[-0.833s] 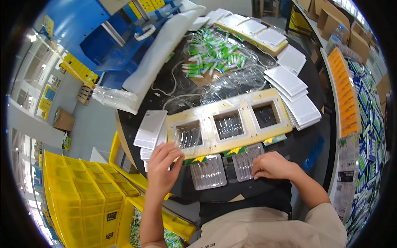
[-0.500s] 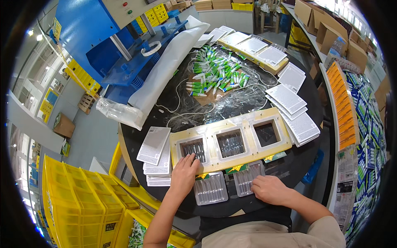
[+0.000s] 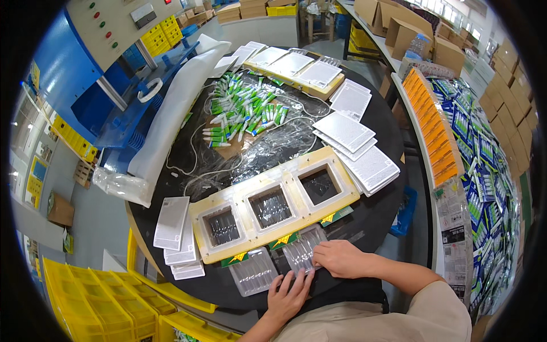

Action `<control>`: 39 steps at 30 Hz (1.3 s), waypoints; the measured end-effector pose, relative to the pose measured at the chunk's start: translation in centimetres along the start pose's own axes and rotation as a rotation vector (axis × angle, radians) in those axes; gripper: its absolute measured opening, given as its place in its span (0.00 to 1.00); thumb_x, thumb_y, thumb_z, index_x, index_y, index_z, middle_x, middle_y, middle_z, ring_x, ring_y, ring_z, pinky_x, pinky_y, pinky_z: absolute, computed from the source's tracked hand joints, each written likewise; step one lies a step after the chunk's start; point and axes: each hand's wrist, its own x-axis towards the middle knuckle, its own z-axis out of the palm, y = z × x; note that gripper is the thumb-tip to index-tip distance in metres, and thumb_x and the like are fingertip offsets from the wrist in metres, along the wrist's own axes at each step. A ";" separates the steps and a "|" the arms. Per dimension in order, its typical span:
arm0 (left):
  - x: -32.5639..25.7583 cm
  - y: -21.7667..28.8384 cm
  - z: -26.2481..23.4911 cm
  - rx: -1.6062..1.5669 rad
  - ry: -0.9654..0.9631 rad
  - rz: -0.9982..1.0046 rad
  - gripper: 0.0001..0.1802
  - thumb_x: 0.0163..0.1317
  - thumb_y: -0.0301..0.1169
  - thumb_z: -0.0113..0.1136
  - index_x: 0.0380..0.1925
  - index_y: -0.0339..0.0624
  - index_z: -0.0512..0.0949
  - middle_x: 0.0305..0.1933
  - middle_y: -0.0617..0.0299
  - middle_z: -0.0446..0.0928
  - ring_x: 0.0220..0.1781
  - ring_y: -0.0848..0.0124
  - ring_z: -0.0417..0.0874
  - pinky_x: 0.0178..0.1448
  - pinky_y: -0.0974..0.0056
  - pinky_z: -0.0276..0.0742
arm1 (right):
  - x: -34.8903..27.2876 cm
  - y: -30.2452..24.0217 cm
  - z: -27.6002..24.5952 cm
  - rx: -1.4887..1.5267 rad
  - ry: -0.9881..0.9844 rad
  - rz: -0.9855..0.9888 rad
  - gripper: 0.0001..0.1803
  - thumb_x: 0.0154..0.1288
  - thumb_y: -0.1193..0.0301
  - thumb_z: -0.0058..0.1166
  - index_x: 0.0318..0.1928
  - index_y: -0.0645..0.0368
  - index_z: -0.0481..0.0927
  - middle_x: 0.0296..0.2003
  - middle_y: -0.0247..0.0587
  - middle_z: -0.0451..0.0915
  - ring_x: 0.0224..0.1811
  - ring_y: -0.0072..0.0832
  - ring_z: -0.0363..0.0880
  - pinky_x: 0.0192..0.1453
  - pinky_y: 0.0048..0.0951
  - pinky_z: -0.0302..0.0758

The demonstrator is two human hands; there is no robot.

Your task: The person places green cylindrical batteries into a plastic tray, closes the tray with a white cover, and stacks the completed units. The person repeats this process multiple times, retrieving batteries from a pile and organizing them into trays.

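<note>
My right hand (image 3: 342, 258) has its fingers curled at the right edge of a clear ribbed plastic blister tray (image 3: 303, 246). My left hand (image 3: 289, 293) is open with fingers spread, its fingertips at the near edges of that tray and a second clear blister tray (image 3: 254, 275) to its left. Green-and-yellow card (image 3: 283, 241) shows at the trays' far ends, by a cream-yellow frame (image 3: 246, 198). Three square openings run along the frame. Ribbed clear plastic shows in the left and middle ones; the right one looks dark.
Stacks of white printed cards (image 3: 171, 222) flank the frame, with more cards (image 3: 345, 130) at right. Small green-and-white tubes (image 3: 245, 108) lie piled beyond it. A second card-covered frame (image 3: 296, 68) sits farther back. Left stand a blue machine (image 3: 114, 128) and yellow crates (image 3: 97, 299).
My left hand has left the frame's left opening and come down to the trays' near edges. My right hand stays at the right tray. The whole view has shifted.
</note>
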 end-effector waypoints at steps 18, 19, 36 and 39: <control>3.1 -5.2 -1.9 -0.068 0.116 -0.016 0.25 0.63 0.47 0.67 0.60 0.60 0.82 0.70 0.58 0.74 0.73 0.51 0.70 0.78 0.37 0.58 | 1.4 0.6 -9.7 -0.424 0.711 0.166 0.09 0.52 0.78 0.64 0.36 0.61 0.83 0.37 0.40 0.81 0.37 0.36 0.83 0.42 0.33 0.80; 4.5 -7.8 -2.2 -0.072 0.184 -0.010 0.24 0.62 0.42 0.70 0.59 0.55 0.83 0.68 0.56 0.77 0.69 0.52 0.75 0.76 0.39 0.63 | 2.2 1.7 -9.1 -0.525 0.654 0.148 0.08 0.53 0.76 0.63 0.35 0.61 0.83 0.38 0.40 0.82 0.39 0.35 0.82 0.45 0.33 0.79; 20.6 -34.8 9.5 0.079 -0.128 -0.069 0.22 0.60 0.26 0.65 0.57 0.44 0.80 0.60 0.59 0.80 0.58 0.58 0.81 0.57 0.55 0.79 | 10.8 8.2 -12.1 -0.089 0.319 0.186 0.06 0.70 0.68 0.59 0.43 0.55 0.84 0.42 0.39 0.86 0.44 0.41 0.85 0.45 0.40 0.81; 22.5 -35.2 11.1 0.143 -0.187 0.023 0.12 0.63 0.27 0.57 0.47 0.40 0.80 0.49 0.57 0.80 0.54 0.58 0.82 0.52 0.57 0.82 | 20.8 12.3 -11.5 -0.018 0.339 0.081 0.09 0.70 0.68 0.59 0.43 0.61 0.85 0.40 0.47 0.86 0.42 0.44 0.85 0.46 0.39 0.80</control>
